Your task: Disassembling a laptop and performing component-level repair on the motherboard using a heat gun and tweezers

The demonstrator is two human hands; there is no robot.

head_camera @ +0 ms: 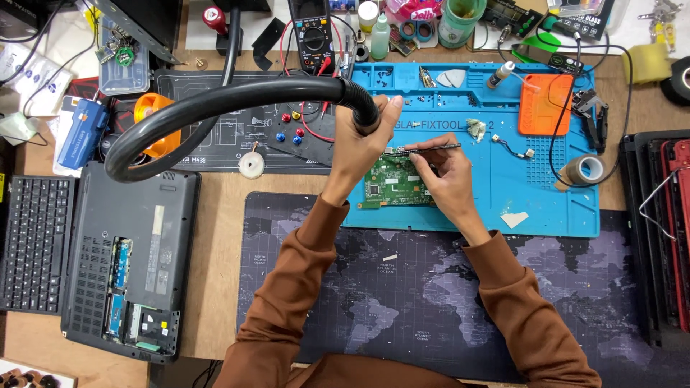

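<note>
1. Black hose nozzle (365,115) is gripped by left hand (359,147), fingers wrapped round it.
2. Thin tool (424,149) is pinched in right hand (445,176) fingertips; green circuit board (392,185) lies just under them.
3. Nozzle best kept steady, close above board; tool tip kept light.

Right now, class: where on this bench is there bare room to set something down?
Free: the dark map mat between the two sleeves, and the bare wood strip between the opened laptop and that mat. Crowded: the blue work mat around the circuit board and the tool-filled back edge.
</note>
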